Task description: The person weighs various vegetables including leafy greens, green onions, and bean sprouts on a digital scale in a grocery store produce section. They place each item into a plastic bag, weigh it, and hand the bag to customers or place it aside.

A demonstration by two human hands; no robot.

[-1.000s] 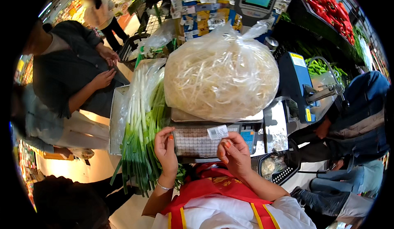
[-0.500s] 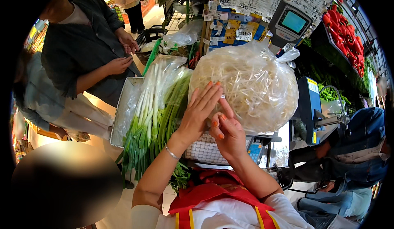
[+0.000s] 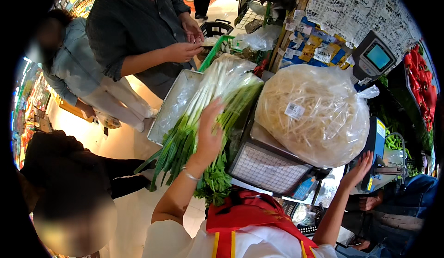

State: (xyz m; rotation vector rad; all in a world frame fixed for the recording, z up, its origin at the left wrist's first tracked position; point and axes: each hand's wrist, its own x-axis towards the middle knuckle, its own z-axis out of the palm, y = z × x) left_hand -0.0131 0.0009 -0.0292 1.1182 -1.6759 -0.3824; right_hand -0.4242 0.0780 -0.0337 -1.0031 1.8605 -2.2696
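A big clear bag of bean sprouts [image 3: 319, 124], tied at its right end, rests on the scale [image 3: 268, 168]. A small white label [image 3: 294, 110] is stuck on the side of the bag that faces me. My left hand [image 3: 210, 135], a little blurred, is over the bundled green onions [image 3: 201, 96] and the celery [image 3: 236, 103], fingers stretched and nothing in them. Whether it touches them I cannot tell. At the bag's lower right my right hand [image 3: 358, 170] has its fingers extended, beside the blue bag-sealing machine [image 3: 373, 151]. It holds nothing that I can see.
A scale display [image 3: 377, 57] stands behind the bag, below a handwritten sheet [image 3: 365, 10]. Red peppers [image 3: 420, 89] lie at the far right. Beyond the metal tray [image 3: 162, 124] stands a person in a dark shirt [image 3: 134, 31]. More people are at the left and right edges.
My hands have parted from together at the bag: the left moved left over the vegetables, the right to the bag's lower right. The label is now uncovered. The view has shifted left.
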